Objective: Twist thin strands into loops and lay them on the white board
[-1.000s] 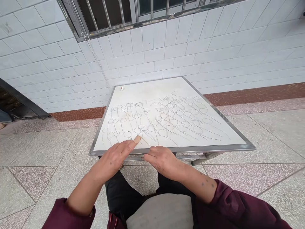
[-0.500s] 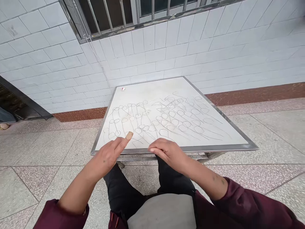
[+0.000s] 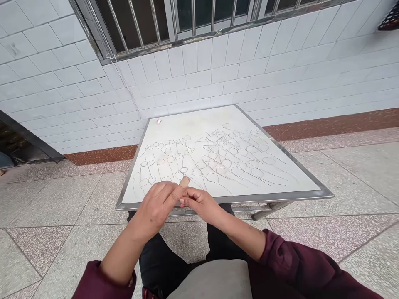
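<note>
My left hand (image 3: 159, 206) is over the table's near edge, its fingers bent and pressed together. A tan strip (image 3: 184, 181) is wrapped round the tip of one of its fingers. My right hand (image 3: 202, 203) touches it from the right, thumb and forefinger pinched at the left fingertips. Anything between the fingers is too small to make out. Beyond the hands, several thin dark looped strands (image 3: 213, 177) with long tails lie spread over the white tabletop (image 3: 199, 118).
A small red and white object (image 3: 158, 121) lies at the table's far left corner. The table's metal rim (image 3: 280, 196) runs in front of my knees. Behind stands a tiled wall (image 3: 193, 89) with a barred window (image 3: 187, 20).
My hands were apart and have come together. The left moved right and the right moved left, and their fingers now touch. The view has shifted slightly.
</note>
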Available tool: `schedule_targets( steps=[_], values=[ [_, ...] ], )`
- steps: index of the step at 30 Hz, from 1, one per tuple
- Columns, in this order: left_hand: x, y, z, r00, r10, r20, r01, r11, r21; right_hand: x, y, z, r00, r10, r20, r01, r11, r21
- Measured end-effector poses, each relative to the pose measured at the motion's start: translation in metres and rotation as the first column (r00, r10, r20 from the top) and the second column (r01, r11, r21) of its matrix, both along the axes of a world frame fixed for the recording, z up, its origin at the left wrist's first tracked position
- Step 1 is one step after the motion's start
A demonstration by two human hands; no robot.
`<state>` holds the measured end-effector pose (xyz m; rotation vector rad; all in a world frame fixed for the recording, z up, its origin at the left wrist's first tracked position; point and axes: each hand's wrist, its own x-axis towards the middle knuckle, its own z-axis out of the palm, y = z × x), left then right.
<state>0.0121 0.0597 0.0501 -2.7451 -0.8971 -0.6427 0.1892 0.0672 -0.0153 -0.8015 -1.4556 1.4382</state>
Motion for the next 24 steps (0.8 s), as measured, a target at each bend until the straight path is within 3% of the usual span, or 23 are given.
schedule_targets(
  steps=[2, 3, 5, 8, 10, 13, 17, 20, 24],
  values=[
    [0.005, 0.000, -0.010, 0.977, 0.092, 0.195, -0.099, 0.995, 0.029, 0.003, 0.001, 0.002, 0.999, 0.002, -0.045, -0.004, 0.999, -0.043],
    [0.008, 0.000, -0.015, 0.934, 0.162, 0.317, -0.160, 0.987, -0.031, 0.005, 0.001, 0.004, 0.998, 0.012, -0.058, -0.016, 0.998, -0.066],
    [0.015, -0.004, -0.022, 0.775, 0.322, 0.544, -0.193, 0.940, -0.282, 0.008, 0.001, 0.006, 0.995, 0.050, -0.082, -0.059, 0.991, -0.119],
    [0.027, -0.012, -0.027, 0.488, 0.518, 0.702, 0.062, 0.782, -0.621, 0.012, 0.000, 0.008, 0.983, 0.131, -0.132, -0.156, 0.967, -0.202],
    [0.035, -0.016, -0.028, 0.355, 0.582, 0.732, 0.269, 0.687, -0.676, 0.014, -0.001, 0.008, 0.969, 0.175, -0.177, -0.214, 0.947, -0.238],
    [0.042, -0.020, -0.029, 0.232, 0.628, 0.743, 0.397, 0.636, -0.662, 0.017, -0.003, 0.007, 0.959, 0.208, -0.191, -0.254, 0.932, -0.258],
    [0.044, -0.024, -0.030, 0.199, 0.658, 0.727, 0.351, 0.645, -0.679, 0.018, -0.004, 0.009, 0.989, 0.122, -0.083, -0.133, 0.979, -0.153],
    [0.044, -0.029, -0.030, 0.236, 0.667, 0.706, 0.265, 0.655, -0.708, 0.017, -0.005, 0.013, 0.994, 0.007, -0.111, -0.019, 0.994, -0.107],
    [0.046, -0.035, -0.031, 0.291, 0.670, 0.683, 0.192, 0.658, -0.728, 0.014, -0.007, 0.016, 0.989, -0.035, -0.146, 0.022, 0.996, -0.087]
  ],
)
